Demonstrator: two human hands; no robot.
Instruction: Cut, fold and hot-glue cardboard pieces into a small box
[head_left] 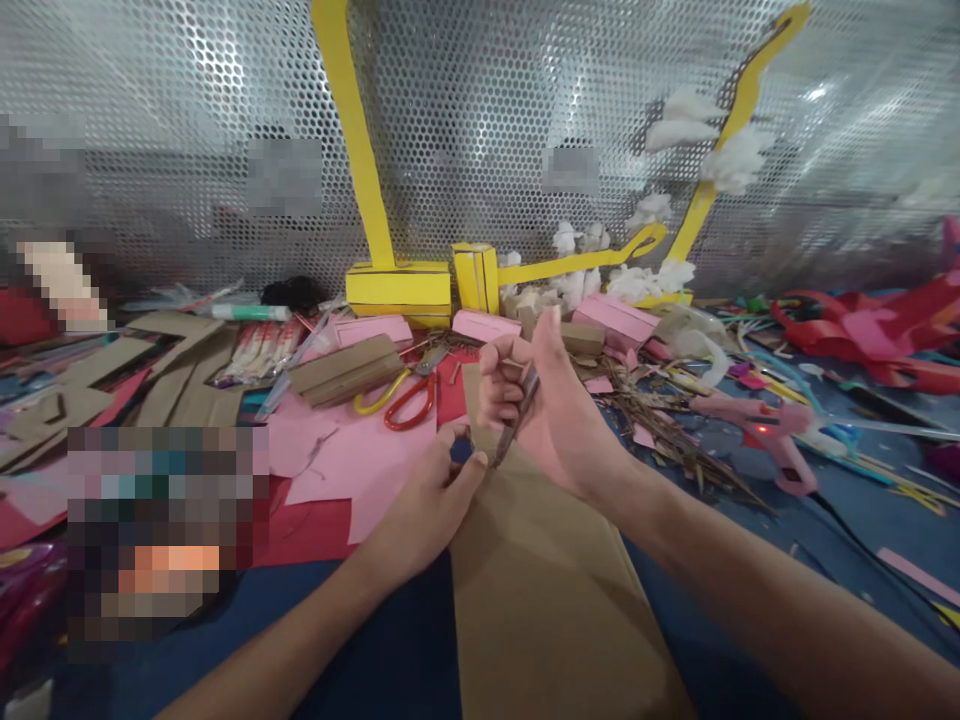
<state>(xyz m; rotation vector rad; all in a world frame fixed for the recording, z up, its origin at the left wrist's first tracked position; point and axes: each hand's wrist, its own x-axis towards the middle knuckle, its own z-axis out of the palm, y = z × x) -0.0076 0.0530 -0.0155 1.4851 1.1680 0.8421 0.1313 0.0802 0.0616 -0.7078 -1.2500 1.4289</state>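
Observation:
My right hand (555, 410) is closed around a slim dark pointed tool (517, 415), whose exact kind I cannot make out. Its tip points down at a long brown cardboard strip (547, 600), which runs toward me. Beside that tip, my left hand (431, 490) rests at the strip's left edge, thumb and forefinger curved with a gap between them. Whether its fingertips press on the cardboard is hard to see. Scissors (405, 395) with a yellow and a red handle lie beyond my left hand, near pink paper sheets (330, 460).
A pink glue gun (772, 430) with a red light and black cord lies at right. Twigs (697, 450) are heaped beside the strip. Yellow paper-covered boxes (397, 290) and pink blocks (615, 320) stand along the perforated metal wall (480, 120). Cardboard scraps (180, 370) lie left.

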